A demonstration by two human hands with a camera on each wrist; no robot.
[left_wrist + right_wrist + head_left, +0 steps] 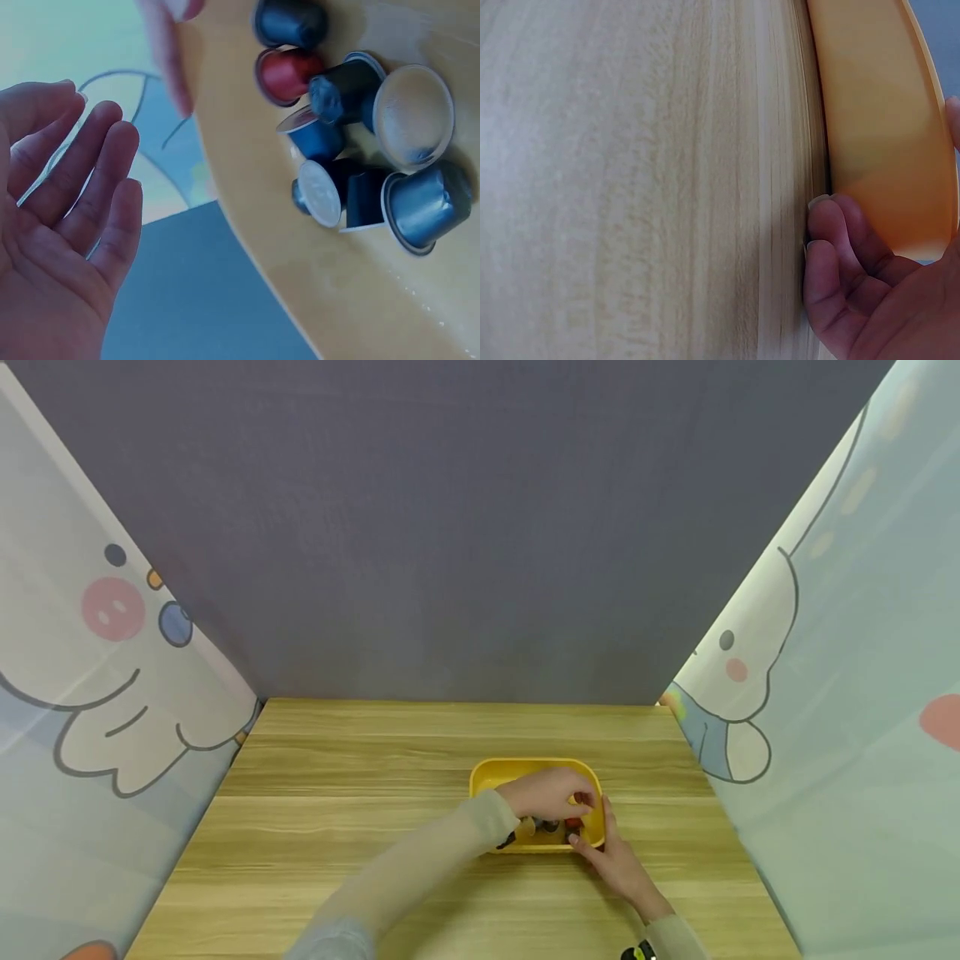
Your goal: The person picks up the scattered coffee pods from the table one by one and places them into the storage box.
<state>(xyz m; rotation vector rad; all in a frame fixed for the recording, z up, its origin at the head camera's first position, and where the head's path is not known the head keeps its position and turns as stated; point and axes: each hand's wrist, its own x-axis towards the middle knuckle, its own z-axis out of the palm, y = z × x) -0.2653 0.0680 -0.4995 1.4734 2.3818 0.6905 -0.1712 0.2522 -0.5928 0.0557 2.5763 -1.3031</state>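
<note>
A yellow plastic box [510, 768] sits on the wooden table. Several coffee capsules [346, 91] lie jumbled inside it, among them a red capsule [294, 73] and a grey-blue capsule [431, 206]. My left hand [551, 793] hovers over the box's right half, its fingers loosely bent and nothing between them in the left wrist view. At the box's near right corner, my right hand [617, 862] holds the wall. Its thumb lies at the front rim, and its curled fingers [825, 277] touch the outside low down by the tabletop.
The wood-grain table [337, 760] extends left and right of the box. A dark grey panel [465, 543] rises behind its far edge. Pale cartoon-printed curtains [847, 710] hang along both sides.
</note>
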